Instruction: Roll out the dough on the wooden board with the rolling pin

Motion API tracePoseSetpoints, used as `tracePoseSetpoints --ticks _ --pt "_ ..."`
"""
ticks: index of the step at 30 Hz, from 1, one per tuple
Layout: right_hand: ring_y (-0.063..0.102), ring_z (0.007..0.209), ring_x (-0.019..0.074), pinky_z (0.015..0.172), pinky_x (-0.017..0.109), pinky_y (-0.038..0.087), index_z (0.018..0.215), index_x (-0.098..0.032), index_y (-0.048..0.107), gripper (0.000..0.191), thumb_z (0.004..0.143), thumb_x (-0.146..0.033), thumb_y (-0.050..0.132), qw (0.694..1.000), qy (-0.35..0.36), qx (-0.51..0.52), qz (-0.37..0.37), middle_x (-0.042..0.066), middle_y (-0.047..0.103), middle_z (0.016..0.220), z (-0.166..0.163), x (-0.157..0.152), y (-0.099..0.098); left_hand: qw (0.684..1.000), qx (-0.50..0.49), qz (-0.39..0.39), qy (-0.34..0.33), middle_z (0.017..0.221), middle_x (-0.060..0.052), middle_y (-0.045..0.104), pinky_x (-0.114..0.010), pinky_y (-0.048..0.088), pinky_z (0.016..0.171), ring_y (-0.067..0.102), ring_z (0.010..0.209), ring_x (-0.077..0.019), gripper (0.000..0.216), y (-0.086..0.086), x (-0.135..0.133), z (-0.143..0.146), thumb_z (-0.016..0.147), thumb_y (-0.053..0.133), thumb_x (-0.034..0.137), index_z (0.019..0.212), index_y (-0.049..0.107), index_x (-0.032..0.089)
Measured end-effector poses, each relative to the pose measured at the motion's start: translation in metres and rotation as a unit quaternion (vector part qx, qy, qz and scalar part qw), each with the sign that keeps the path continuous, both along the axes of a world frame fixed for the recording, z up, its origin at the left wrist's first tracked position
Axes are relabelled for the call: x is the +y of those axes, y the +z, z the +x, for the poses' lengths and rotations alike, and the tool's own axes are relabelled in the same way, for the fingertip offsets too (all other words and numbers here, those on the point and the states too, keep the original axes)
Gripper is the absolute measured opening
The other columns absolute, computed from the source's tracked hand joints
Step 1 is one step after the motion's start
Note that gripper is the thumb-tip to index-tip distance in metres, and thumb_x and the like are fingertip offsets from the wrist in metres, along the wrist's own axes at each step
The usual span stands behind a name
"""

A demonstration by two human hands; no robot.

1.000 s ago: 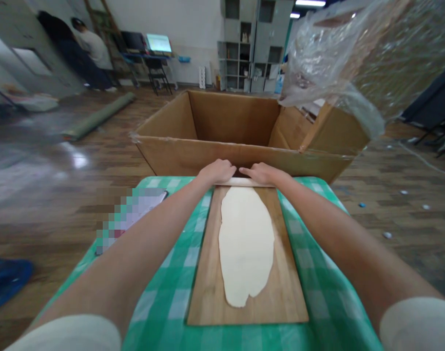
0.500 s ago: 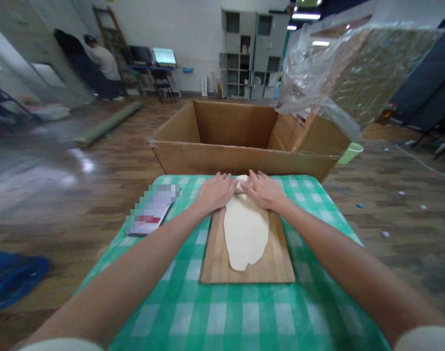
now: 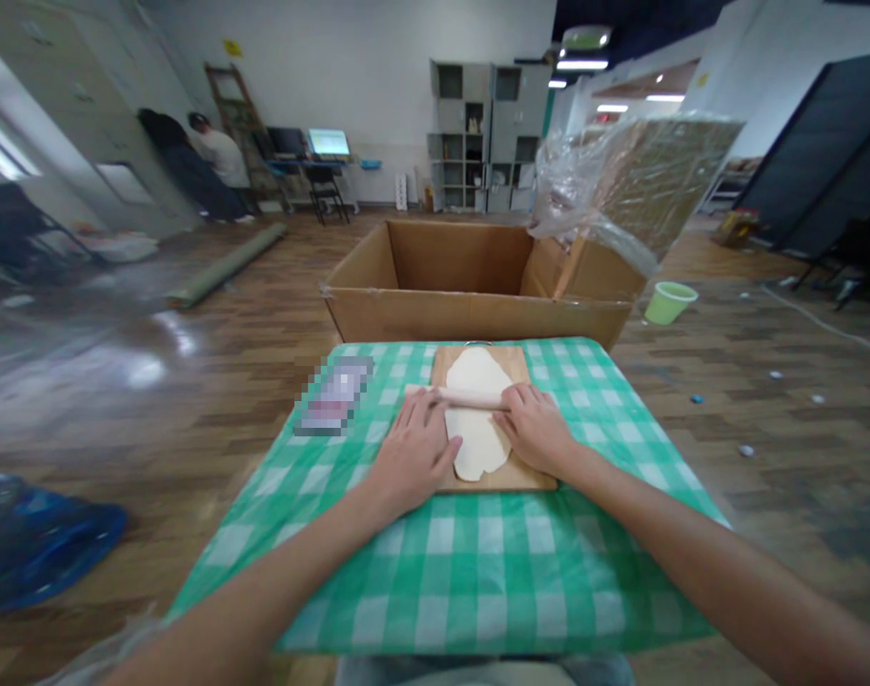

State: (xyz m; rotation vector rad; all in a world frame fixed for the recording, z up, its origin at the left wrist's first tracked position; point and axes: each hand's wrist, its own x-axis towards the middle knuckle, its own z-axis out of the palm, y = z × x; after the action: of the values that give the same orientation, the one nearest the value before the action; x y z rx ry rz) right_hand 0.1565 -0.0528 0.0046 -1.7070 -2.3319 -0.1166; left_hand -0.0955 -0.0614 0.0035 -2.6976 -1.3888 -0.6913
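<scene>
My left hand point(image 3: 413, 455) rests, loosely spread, on the left end of a pale cylindrical rolling pin point(image 3: 473, 396); my right hand point(image 3: 538, 429) bends over the other, how tightly I cannot tell. The pin crosses a flat cream dough sheet point(image 3: 477, 446) on a rectangular tan wooden board point(image 3: 531, 480).

The table point(image 3: 470, 591) in front of you is covered by a green-and-white checked cloth point(image 3: 620, 476), rounded at its far corners. On it, straight ahead of you, a wooden board point(image 3: 515, 363) lies flat by the far edge, about midway across. To your left, apart from the board, lies a flat, pixelated object point(image 3: 336, 394).
</scene>
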Motion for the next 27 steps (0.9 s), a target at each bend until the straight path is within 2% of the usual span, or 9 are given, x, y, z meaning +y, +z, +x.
tracePoseSetpoints --ticks 4,8,11,13,15,17,21,24,27 --pt "0.060 0.122 0.0336 0.103 0.043 0.047 0.115 -0.017 0.065 0.019 0.109 -0.027 0.050 0.999 0.005 -0.032 0.003 0.018 0.068 0.126 0.003 0.007 0.002 0.995 0.008 0.013 -0.099 0.163 -0.019 0.051 -0.058 0.043 0.127 0.044 0.156 -0.0356 0.048 0.004 -0.030 0.002 0.103 0.059 0.039 0.147 0.058 0.019" --pt "0.065 0.114 0.0309 0.094 0.039 0.048 0.115 -0.018 0.062 0.016 0.109 -0.026 0.050 0.999 -0.048 -0.011 -0.014 0.016 0.070 0.122 0.013 0.008 0.004 0.985 0.050 -0.002 -0.166 0.152 -0.015 0.064 -0.051 0.052 0.120 0.059 0.145 -0.0307 0.042 0.001 -0.034 0.005 0.107 0.057 0.039 0.143 0.062 0.018" --pt "0.070 0.102 0.0287 0.080 0.035 0.048 0.116 -0.019 0.059 0.019 0.112 -0.030 0.044 0.992 -0.109 0.059 -0.030 0.014 0.073 0.116 0.029 0.002 0.002 0.980 0.071 0.015 -0.185 0.151 -0.014 0.066 -0.049 0.054 0.119 0.062 0.143 -0.0299 0.041 -0.002 -0.029 0.002 0.109 0.055 0.038 0.143 0.063 0.017" --pt "0.071 0.091 0.0270 0.070 0.033 0.044 0.117 -0.019 0.058 0.023 0.113 -0.034 0.042 0.982 -0.144 0.116 -0.031 0.012 0.075 0.105 0.041 -0.001 0.001 0.978 0.079 0.035 -0.191 0.149 -0.014 0.067 -0.048 0.055 0.117 0.063 0.141 -0.0293 0.038 -0.004 -0.026 -0.001 0.110 0.055 0.036 0.141 0.065 0.017" --pt "0.070 0.081 0.0253 0.063 0.031 0.040 0.113 -0.019 0.061 0.023 0.110 -0.038 0.047 0.969 -0.176 0.168 -0.029 0.008 0.075 0.091 0.051 -0.002 0.002 0.976 0.083 0.054 -0.194 0.147 -0.014 0.069 -0.046 0.056 0.116 0.065 0.140 -0.0283 0.035 -0.008 -0.024 -0.002 0.110 0.054 0.034 0.139 0.066 0.017" --pt "0.068 0.074 0.0236 0.059 0.029 0.035 0.100 -0.020 0.065 0.024 0.105 -0.042 0.056 0.956 -0.199 0.211 -0.038 0.006 0.074 0.080 0.057 0.001 0.005 0.975 0.086 0.074 -0.193 0.144 -0.014 0.071 -0.045 0.057 0.115 0.066 0.138 -0.0276 0.033 -0.012 -0.023 -0.002 0.111 0.053 0.031 0.137 0.067 0.017" --pt "0.064 0.065 0.0205 0.055 0.028 0.031 0.076 -0.020 0.069 0.036 0.100 -0.046 0.062 0.947 -0.192 0.250 -0.066 0.004 0.069 0.068 0.053 0.017 0.007 0.959 0.134 0.142 -0.205 0.132 -0.017 0.076 -0.042 0.064 0.102 0.072 0.128 -0.0294 0.028 -0.015 -0.026 0.000 0.110 0.051 0.022 0.127 0.070 0.012" --pt "0.064 0.064 0.0195 0.054 0.027 0.031 0.074 -0.019 0.072 0.037 0.099 -0.046 0.063 0.947 -0.177 0.260 -0.069 0.003 0.068 0.065 0.041 0.031 0.005 0.937 0.208 0.176 -0.219 0.125 -0.019 0.078 -0.038 0.067 0.091 0.077 0.118 -0.0298 0.026 -0.009 -0.028 0.002 0.105 0.052 0.010 0.123 0.071 0.009" --pt "0.064 0.063 0.0194 0.054 0.027 0.031 0.076 -0.019 0.073 0.038 0.099 -0.046 0.061 0.946 -0.170 0.268 -0.072 0.002 0.067 0.065 0.033 0.040 0.003 0.929 0.235 0.183 -0.219 0.118 -0.019 0.080 -0.036 0.067 0.085 0.079 0.112 -0.0295 0.025 -0.001 -0.031 0.003 0.102 0.053 0.007 0.118 0.072 0.008"
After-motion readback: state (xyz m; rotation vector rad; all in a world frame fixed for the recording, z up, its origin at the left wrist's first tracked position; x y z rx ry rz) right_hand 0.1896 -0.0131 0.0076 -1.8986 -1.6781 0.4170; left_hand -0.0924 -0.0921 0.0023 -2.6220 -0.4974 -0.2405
